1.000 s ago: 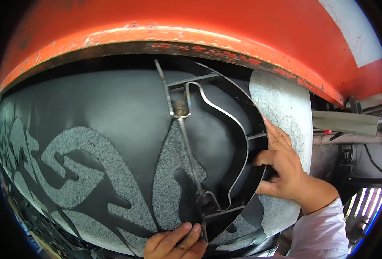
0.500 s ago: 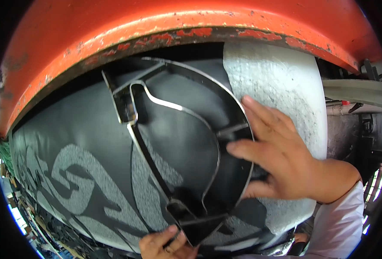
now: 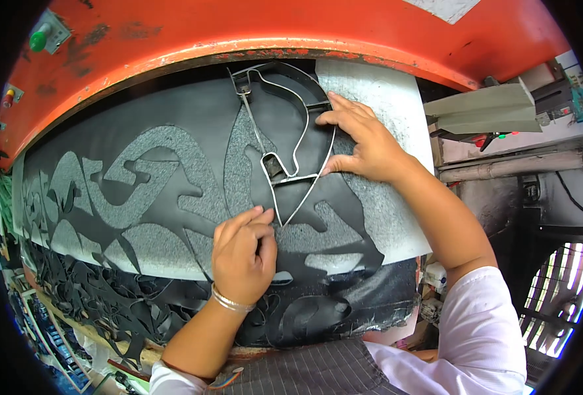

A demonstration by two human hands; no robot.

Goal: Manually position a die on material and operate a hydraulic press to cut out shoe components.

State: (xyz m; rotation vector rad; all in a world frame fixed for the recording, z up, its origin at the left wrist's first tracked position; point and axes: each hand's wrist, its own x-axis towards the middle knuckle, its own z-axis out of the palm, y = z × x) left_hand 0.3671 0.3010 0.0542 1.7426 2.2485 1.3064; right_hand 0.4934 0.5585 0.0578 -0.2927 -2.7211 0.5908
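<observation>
Now that the left hand shows whole, curled, right hand pinching metal die

The black sheet disappeared behind the orange beam, cropped at the top; the bottom edge cut the striped apron.

White sleeves, dark pinstriped apron, small multicoloured patch, silvery bangle
</observation>
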